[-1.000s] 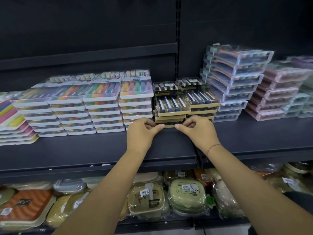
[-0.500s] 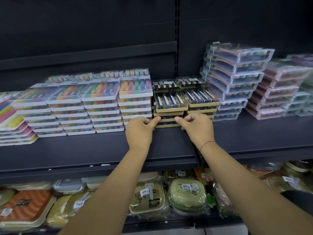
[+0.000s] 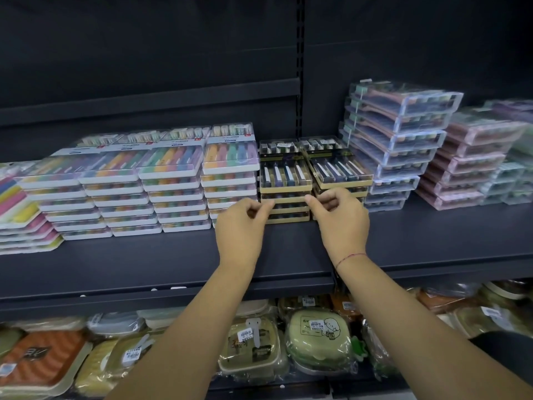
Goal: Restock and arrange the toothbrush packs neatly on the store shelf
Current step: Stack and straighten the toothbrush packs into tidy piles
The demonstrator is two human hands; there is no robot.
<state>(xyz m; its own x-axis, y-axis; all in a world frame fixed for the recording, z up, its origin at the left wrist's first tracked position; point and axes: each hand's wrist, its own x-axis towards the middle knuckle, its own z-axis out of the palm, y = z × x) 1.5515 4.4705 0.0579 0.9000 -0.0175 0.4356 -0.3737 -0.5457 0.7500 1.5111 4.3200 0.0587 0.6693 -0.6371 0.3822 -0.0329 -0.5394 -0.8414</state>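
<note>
Curled grips (image 3: 240, 226) (image 3: 343, 223) against flat gold-rimmed packs (image 3: 284, 176)

Black-and-gold toothbrush packs (image 3: 285, 180) face you on a dark grey shelf (image 3: 144, 261), with pastel rainbow packs (image 3: 170, 168) in white trays, pink-tinted clear packs (image 3: 473, 157), an orange wavy-striped box (image 3: 37, 362), and a red thread (image 3: 350, 257) on your right wrist.

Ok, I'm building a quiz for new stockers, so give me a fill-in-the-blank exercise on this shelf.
The left hand and right hand meet at the black-and-gold packs, which stand in ____ stacks.
The wrapped boxes lie one shelf ____ these packs.
The red thread is on the ____ wrist.
Missing: two; below; right.
</note>
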